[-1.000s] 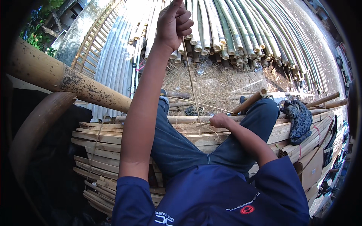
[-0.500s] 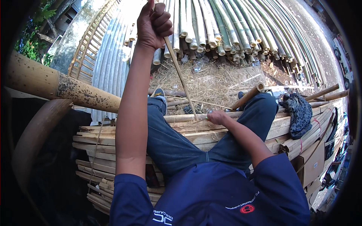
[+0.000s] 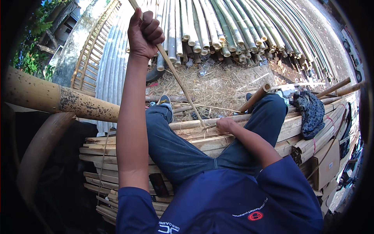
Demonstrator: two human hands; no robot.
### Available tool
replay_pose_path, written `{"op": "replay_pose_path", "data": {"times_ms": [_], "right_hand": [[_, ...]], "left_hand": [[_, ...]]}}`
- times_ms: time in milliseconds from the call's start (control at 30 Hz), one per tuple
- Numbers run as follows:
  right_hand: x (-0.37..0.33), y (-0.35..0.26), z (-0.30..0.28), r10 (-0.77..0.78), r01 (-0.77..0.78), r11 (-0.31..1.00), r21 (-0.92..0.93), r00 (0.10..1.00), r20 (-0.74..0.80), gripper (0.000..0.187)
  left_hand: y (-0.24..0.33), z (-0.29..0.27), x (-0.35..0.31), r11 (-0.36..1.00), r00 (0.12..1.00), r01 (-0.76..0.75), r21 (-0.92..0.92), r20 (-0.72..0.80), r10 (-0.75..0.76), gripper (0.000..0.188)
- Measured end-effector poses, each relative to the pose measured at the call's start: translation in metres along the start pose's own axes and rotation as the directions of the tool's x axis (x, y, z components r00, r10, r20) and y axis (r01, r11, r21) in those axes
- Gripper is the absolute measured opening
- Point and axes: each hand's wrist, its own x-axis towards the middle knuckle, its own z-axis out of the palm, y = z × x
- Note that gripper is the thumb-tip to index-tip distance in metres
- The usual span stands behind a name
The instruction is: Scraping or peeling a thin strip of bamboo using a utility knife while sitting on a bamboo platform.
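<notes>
My left hand (image 3: 146, 36) is raised at arm's length in the upper left, its fingers closed around a long thin bamboo strip (image 3: 177, 76). The strip slants from above the fist down to the right. Its lower end comes close to my right hand (image 3: 225, 124), which is closed low beside my right knee. A short, thin piece shows at the right fist, pointing toward the strip's end; its kind is too small to tell. Behind that meeting point lies a horizontal bamboo pole (image 3: 185, 125). Split bamboo slats (image 3: 99, 159) are stacked under and around my legs.
Bamboo poles (image 3: 233, 27) lie piled ahead, beyond shavings-strewn ground (image 3: 210, 87). A thick bamboo pole (image 3: 83, 102) crosses at left. A cut bamboo tube (image 3: 255, 97) leans by my right knee, near a dark patterned cloth (image 3: 309, 113). A phone-like dark object (image 3: 158, 185) lies by my left thigh.
My left hand has moved left and slightly down with the strip, which now leans further left. My right hand stays low in nearly the same place, slightly turned.
</notes>
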Motion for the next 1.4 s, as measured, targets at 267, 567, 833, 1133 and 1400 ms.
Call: {"op": "replay_pose_path", "data": {"times_ms": [267, 567, 833, 1133, 1400], "right_hand": [[-0.016, -0.024, -0.068, -0.13, 0.179, 0.975, 0.13, 0.939, -0.319, 0.03], [-0.003, 0.002, -0.028, -0.026, 0.02, 0.999, -0.03, 0.972, -0.235, 0.018], [-0.046, -0.004, -0.111, 0.094, -0.078, 0.957, 0.281, 0.995, -0.042, 0.03], [-0.066, -0.063, -0.108, 0.244, 0.061, 0.663, 0.746, 0.924, -0.293, 0.031], [-0.044, -0.091, -0.061, 0.259, -0.04, 0.735, 0.677, 0.939, -0.225, 0.023]], "left_hand": [[0.01, -0.008, -0.006, 0.996, 0.995, 0.016, -0.091, 0.102, -0.006, 0.048], [-0.002, -0.001, 0.004, 0.988, 0.975, 0.061, -0.144, 0.221, -0.028, 0.048], [-0.002, 0.012, -0.009, 0.894, 0.797, -0.114, 0.433, -0.498, 0.342, 0.047], [0.014, 0.009, -0.047, 0.971, 0.969, -0.227, 0.069, -0.087, 0.233, 0.044], [0.024, 0.006, -0.067, 0.967, 0.967, -0.254, -0.017, -0.039, 0.253, 0.044]]}}
